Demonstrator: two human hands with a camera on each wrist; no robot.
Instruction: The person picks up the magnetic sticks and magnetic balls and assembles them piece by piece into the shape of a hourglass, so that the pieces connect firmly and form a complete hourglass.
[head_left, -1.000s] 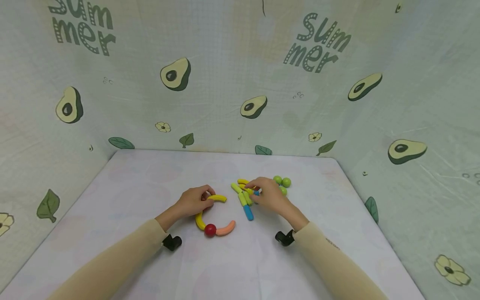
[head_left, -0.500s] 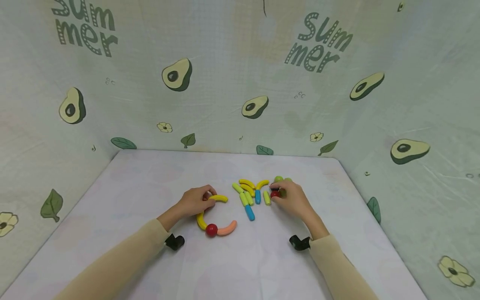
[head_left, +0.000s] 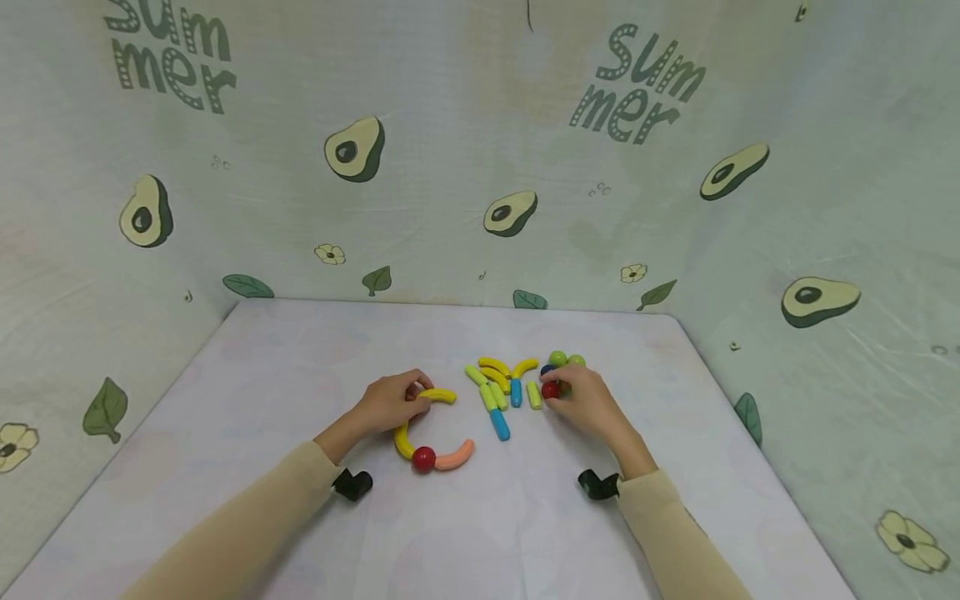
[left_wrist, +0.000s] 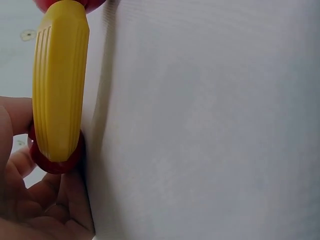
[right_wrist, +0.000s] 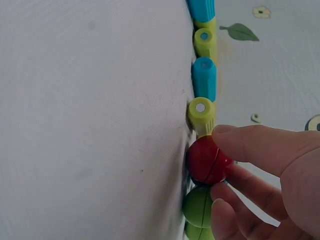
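Observation:
My left hand (head_left: pixel 386 400) grips a red ball (left_wrist: pixel 57 164) at the corner where two yellow curved rods meet. One of those, the yellow curved rod (left_wrist: pixel 60 85), runs to a second red ball (head_left: pixel 423 459), and an orange curved rod (head_left: pixel 454 456) extends from that ball. Over on the right, my right hand (head_left: pixel 588 402) has its thumb and fingers around another red ball (right_wrist: pixel 206 159) resting on the table. Green balls (right_wrist: pixel 197 206) sit right beside this ball, partly behind the fingers. A dark blue ball (head_left: pixel 548 371) shows just beyond the hand.
Between the hands lies a group of yellow curved rods (head_left: pixel 495 367), lime-green short rods (head_left: pixel 534 396) and blue-ended rods (head_left: pixel 500 426). A printed cloth covers the table (head_left: pixel 450 542) and walls. Each wrist carries a small black camera (head_left: pixel 597 485).
My right hand has moved right, from above the yellow and lime rods to the balls, where it now holds a red one. My left hand stays in place with its ball.

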